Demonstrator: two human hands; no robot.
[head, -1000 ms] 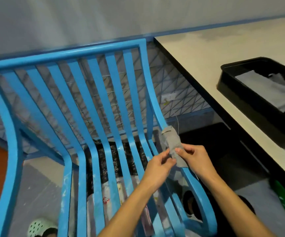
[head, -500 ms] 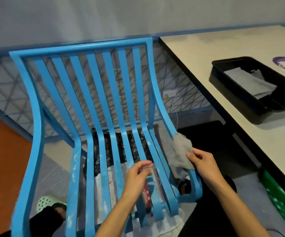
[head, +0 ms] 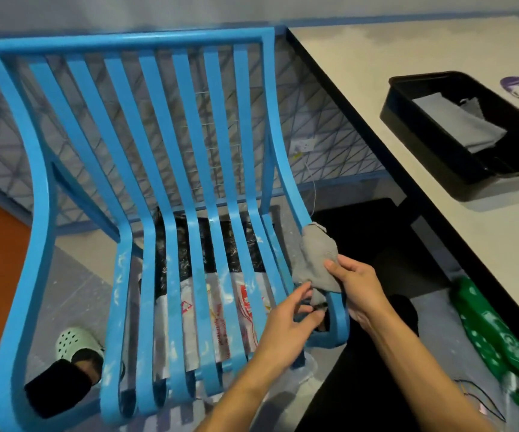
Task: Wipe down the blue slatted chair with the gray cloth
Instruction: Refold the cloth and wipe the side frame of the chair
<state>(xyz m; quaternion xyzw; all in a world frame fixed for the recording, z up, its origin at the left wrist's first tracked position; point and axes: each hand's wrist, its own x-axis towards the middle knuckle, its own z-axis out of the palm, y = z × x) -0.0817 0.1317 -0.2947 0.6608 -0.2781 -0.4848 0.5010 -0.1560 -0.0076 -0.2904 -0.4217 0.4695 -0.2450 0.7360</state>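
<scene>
My right grip (head: 356,285) pinches the gray cloth (head: 316,257) on the right rail of the blue slatted chair (head: 127,42), which runs away from me; my left grip (head: 286,322), loosely open, hovers just beside.

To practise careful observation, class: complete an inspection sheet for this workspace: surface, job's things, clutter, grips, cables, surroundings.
Surface: white table, dark-edged, at right.
Job's things: blue slatted chair; gray cloth draped over its right rail.
Clutter: black tray holding gray cloths on the table; green bag on floor.
Grips: right hand pinches the cloth; left hand reaches its lower end, grip unclear.
Cables: thin wires on floor, lower right.
Surroundings: mesh panel behind chair; pale clog at left.
</scene>
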